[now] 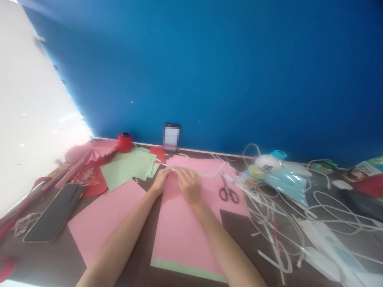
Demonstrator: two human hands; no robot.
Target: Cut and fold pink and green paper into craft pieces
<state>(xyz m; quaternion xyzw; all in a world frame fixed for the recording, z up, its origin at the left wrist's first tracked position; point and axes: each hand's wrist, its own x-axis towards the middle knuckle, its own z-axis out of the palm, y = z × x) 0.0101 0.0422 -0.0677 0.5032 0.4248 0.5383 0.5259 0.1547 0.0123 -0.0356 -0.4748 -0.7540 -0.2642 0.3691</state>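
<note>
A long pink paper sheet [182, 231], edged with a pale green strip [188, 270] at its near end, lies in front of me. At its far left corner my left hand [162, 180] is closed, thumb and finger pinching. My right hand [190, 186] rests over the far edge, its bent fingers meeting the left fingertips. Between them shows a small white strip [174, 170], blurred and partly hidden. A whitish band [206, 173] runs along the paper to the right. Dark-handled scissors [229, 193] lie on another pink sheet [239, 205], right of my hand.
Green papers [122, 169], a pink sheet [110, 219], a pleated pink paper fan [92, 150] and a phone [55, 213] lie left. A red round container [124, 142] and another phone [171, 137] stand by the blue wall. Tangled white cables [269, 215] and a blue packet [289, 184] crowd the right.
</note>
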